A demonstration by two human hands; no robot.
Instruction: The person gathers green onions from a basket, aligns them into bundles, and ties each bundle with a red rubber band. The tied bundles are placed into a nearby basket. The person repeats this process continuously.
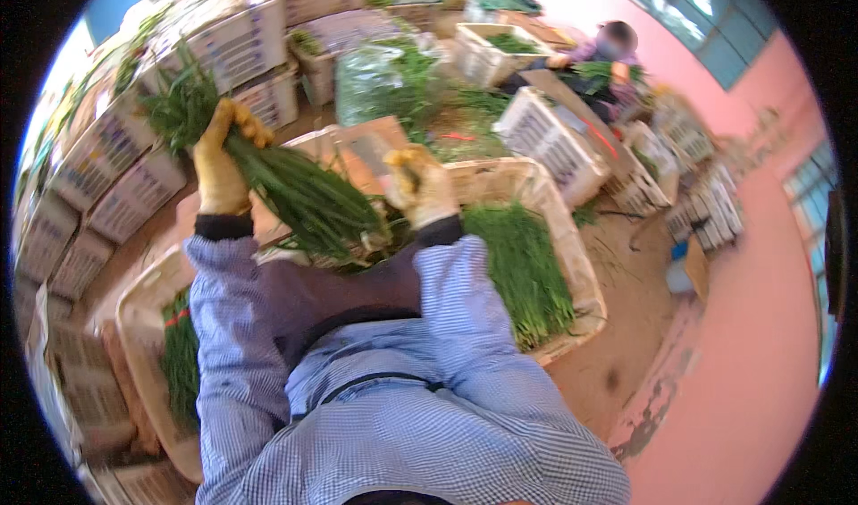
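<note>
My left hand (224,160), in a yellowed glove, is closed around a big bunch of long green leafy vegetables (308,193), near its leafy top. The bunch slants down to the right across my lap, its pale ends below my right hand. My right hand (419,183), gloved too, is raised with its fingers curled; whether something small is between them cannot be told. To the right a cream plastic crate (586,277) holds green stalks (523,270) laid side by side. Another crate (144,304) at my left holds greens with a red band.
Stacked crates (234,49) line the left and back. A clear plastic bag of greens (375,83) stands ahead. At the back right a person (606,69) handles greens beside a tilted white crate (549,143). A pink wall (751,371) bounds the right.
</note>
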